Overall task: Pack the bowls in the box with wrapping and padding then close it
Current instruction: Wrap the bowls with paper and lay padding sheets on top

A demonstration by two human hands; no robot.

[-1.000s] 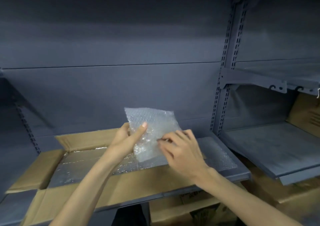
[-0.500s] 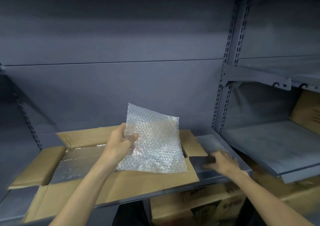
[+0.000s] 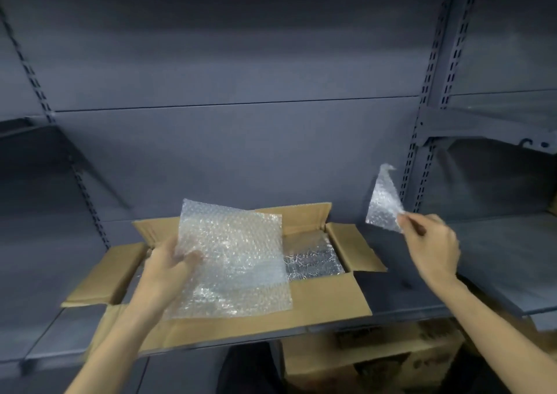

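Observation:
An open cardboard box [image 3: 328, 298] lies on a grey metal shelf, its flaps folded outward. Silvery bubble wrap lining [image 3: 310, 255] shows inside at the right. My left hand [image 3: 168, 268] grips the left edge of a square bubble wrap sheet [image 3: 235, 261] and holds it over the box opening. To the right of the box, my right hand [image 3: 429, 243] is raised above the shelf and pinches a smaller bubble wrap piece [image 3: 384, 202] by its lower corner. No bowls are visible.
The grey shelf [image 3: 391, 291] runs right of the box, bounded by a slotted upright [image 3: 413, 164]. A second shelf [image 3: 497, 258] lies further right. More cardboard boxes [image 3: 370, 360] sit below the shelf.
My right hand reached to the shelf at the right and has lifted a small bubble wrap piece. My left hand lowered the large sheet over the box.

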